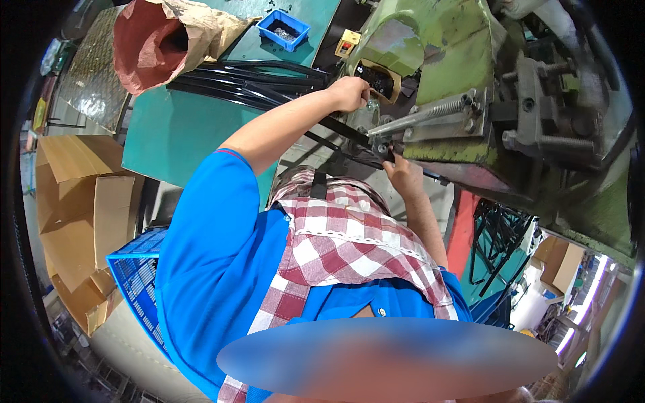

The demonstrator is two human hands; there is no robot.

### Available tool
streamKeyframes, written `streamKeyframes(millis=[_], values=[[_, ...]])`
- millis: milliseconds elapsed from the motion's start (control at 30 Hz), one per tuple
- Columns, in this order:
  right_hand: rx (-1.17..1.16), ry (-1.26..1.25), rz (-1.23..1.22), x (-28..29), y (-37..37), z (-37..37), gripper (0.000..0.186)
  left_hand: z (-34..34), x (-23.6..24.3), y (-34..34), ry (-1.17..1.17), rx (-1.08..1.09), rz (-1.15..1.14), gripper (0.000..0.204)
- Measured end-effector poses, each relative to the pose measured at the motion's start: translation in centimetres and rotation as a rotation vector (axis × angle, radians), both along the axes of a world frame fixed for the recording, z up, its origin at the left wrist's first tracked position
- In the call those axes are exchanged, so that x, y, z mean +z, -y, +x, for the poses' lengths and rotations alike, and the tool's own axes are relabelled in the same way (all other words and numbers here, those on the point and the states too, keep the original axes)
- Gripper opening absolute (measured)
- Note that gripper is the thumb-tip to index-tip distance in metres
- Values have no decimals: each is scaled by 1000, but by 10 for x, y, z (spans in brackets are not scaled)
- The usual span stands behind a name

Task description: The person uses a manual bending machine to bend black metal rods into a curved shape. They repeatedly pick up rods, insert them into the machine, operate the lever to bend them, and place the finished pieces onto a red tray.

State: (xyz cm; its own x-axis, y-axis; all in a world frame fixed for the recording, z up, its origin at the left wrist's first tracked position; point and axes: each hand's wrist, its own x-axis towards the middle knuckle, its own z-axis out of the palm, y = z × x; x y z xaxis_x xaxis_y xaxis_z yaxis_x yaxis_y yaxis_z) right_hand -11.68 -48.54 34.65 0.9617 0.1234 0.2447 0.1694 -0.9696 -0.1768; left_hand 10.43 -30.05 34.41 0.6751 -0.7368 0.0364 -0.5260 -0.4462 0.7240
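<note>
My left hand [350, 94] is closed, knuckles up, beside a small open box of dark parts [377, 80] at the machine; whatever its fingers hold is hidden. My right hand [404, 177] grips a black metal bar [349, 131] by the machine's tooling [381, 144]. That bar lies slantwise below my left hand and passes the tooling toward my right hand. A long threaded rod with a spring [420, 115] sits just above my right hand on the green machine [463, 57].
On the green table [158, 134] to the left are a bundle of black bars [248, 80], a paper sack [144, 50] and a blue bin of small parts [285, 32]. A cardboard box [70, 221] and blue crate [138, 285] stand lower left. More black bars [494, 245] lie at right.
</note>
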Motion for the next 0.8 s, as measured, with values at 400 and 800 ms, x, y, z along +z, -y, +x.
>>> streamKeyframes(millis=[400, 800], values=[[-77, -109, 75, 69, -11, -19, 31, -52, 34, 14, -365, -327, -60, 22], [-7, -114, -35, 37, -13, 8, 37, -60, 2, -31, -196, -209, -113, 37]])
